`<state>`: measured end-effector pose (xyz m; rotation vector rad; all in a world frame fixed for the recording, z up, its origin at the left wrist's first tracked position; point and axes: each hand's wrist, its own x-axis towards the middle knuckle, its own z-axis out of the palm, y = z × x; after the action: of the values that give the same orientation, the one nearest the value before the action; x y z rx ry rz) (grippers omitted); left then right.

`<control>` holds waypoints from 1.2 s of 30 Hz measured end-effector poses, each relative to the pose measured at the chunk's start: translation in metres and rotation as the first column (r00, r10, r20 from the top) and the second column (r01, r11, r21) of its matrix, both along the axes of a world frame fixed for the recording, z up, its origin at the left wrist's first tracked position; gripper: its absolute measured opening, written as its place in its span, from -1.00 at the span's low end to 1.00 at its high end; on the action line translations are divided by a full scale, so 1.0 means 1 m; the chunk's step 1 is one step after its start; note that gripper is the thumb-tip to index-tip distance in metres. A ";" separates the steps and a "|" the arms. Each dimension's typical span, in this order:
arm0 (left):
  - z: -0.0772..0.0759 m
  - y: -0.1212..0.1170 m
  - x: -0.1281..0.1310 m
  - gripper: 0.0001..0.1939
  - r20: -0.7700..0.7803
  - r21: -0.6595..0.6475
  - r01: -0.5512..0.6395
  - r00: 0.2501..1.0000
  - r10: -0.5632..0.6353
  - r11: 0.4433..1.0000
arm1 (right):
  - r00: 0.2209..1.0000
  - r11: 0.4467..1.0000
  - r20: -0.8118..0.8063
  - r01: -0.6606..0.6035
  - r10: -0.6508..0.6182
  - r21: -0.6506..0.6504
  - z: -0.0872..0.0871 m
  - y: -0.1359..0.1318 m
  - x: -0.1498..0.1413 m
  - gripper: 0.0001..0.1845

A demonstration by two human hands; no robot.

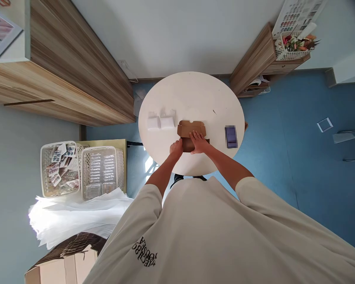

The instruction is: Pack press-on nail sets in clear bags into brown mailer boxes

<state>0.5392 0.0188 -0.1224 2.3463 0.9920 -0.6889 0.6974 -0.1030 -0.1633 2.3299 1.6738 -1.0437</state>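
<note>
A small brown cardboard box (pixel 191 128) lies on the round white table (pixel 192 90) with its lid flap folded back, away from me. My left hand (pixel 176 148) is closed at the box's left end, its fingers curled and partly hidden. Across the box's open lower part rests my right hand (pixel 198 142), with its fingers spread and reaching to the fold of the lid. Left of the box stand two white packets in clear wrapping, the nearer one being a white packet (pixel 167 122). What lies inside the box under my hand cannot be made out.
A blurred dark-blue item (pixel 231 137) lies at the table's right. On the left, a white basket (pixel 44 169) holds printed packets, and another basket (pixel 117 165) holds clear plastic cases. White sheets (pixel 85 213) and an opened carton (pixel 68 270) are below them. A wooden cabinet (pixel 85 59) stands behind.
</note>
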 end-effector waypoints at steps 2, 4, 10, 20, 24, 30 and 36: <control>-0.002 -0.003 0.002 -0.62 -0.013 0.028 0.022 1.000 -0.022 0.999 | 1.000 1.000 0.000 -0.001 0.001 0.000 -0.001 0.000 0.000 0.62; -0.003 -0.005 0.002 -0.61 -0.019 0.046 0.033 0.999 -0.032 0.998 | 1.000 1.000 0.004 -0.003 0.003 -0.004 -0.002 0.000 0.000 0.62; -0.001 -0.008 -0.014 -0.64 0.140 0.211 0.196 0.964 -0.228 0.958 | 1.000 1.000 0.018 -0.004 0.004 0.007 -0.002 0.000 0.000 0.59; -0.002 -0.002 -0.006 -0.01 0.191 0.274 0.436 0.849 -0.493 0.857 | 0.998 0.997 0.063 -0.005 -0.001 0.081 0.008 -0.008 -0.006 0.38; 0.000 -0.005 0.000 -0.07 0.159 0.275 0.428 0.863 -0.480 0.861 | 0.983 0.965 0.109 0.116 -0.144 0.234 0.024 -0.044 -0.011 0.09; 0.000 -0.006 0.001 -0.11 0.158 0.277 0.436 0.858 -0.488 0.856 | 0.849 0.844 0.124 0.475 -0.514 0.250 0.031 -0.109 -0.005 -0.19; 0.003 -0.009 0.004 -0.09 0.114 0.265 0.436 0.872 -0.477 0.860 | 0.867 0.855 0.026 0.486 -0.498 0.181 0.024 -0.104 -0.004 -0.18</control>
<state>0.5433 0.0101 -0.1197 2.8342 0.4481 -0.5399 0.6932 -0.2071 -0.1397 2.9667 1.1994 -0.8877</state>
